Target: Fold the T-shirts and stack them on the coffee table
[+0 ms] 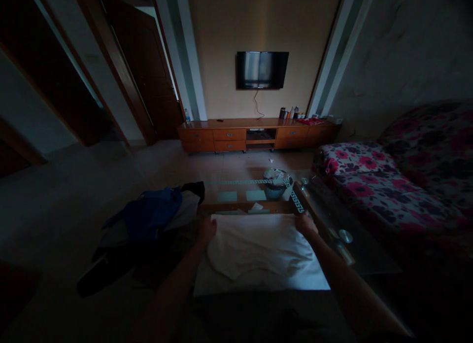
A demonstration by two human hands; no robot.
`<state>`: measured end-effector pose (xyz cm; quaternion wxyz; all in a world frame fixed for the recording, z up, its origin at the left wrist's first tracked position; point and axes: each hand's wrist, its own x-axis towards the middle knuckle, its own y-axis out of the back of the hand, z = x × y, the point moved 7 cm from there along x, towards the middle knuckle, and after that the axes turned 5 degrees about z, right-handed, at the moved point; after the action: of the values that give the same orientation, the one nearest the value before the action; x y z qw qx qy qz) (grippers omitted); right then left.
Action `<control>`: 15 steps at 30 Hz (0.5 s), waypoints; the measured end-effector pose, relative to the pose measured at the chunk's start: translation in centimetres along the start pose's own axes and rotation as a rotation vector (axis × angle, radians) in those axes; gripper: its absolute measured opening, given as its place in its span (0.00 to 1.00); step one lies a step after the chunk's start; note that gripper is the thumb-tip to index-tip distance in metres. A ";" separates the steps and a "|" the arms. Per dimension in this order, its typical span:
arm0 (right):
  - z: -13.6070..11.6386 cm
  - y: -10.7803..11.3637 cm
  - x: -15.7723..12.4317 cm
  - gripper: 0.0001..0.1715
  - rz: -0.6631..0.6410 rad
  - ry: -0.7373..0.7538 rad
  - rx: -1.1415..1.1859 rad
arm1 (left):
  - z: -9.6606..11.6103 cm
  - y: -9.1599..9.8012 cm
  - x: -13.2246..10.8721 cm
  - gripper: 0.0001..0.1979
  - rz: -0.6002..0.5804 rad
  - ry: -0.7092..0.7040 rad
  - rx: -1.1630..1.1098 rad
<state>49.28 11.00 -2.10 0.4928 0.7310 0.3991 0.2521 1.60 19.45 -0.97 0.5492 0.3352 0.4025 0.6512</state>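
Observation:
A white cloth garment (pixel 258 249), its exact kind not clear in the dim light, is spread over the glass coffee table (pixel 369 254) in front of me. My left hand (pixel 207 229) is closed on its far left corner. At the far right corner, my right hand (pixel 306 222) grips the edge with fingers curled. The far edge runs fairly straight between both hands, while wrinkles cross the middle. To the left of my left hand lies a heap of dark and blue clothes (pixel 151 215).
Beyond the cloth, a bin (pixel 275 190) filled with crumpled waste shows near the table's far end. A flowered sofa (pixel 369 185) stands at the right. Along the back wall runs a wooden TV cabinet (pixel 229 135) with bottles (pixel 288 113), below a television (pixel 262 70).

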 end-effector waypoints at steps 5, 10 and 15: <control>-4.2 -1.8 -4.2 0.32 0.015 0.307 -0.067 | 4.1 -1.7 -4.6 0.24 0.078 -0.524 0.138; -4.9 -5.1 -7.5 0.38 -0.035 0.518 -0.245 | 3.5 -4.9 -7.1 0.37 0.022 -0.743 0.189; -5.8 -4.7 -6.8 0.40 0.054 0.460 -0.349 | 4.7 -4.0 -5.8 0.26 0.090 -0.783 0.239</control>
<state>39.58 9.28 -4.00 0.5008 0.5690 0.4312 0.4894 8.48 14.73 -2.41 0.5890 0.6364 0.2206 0.4466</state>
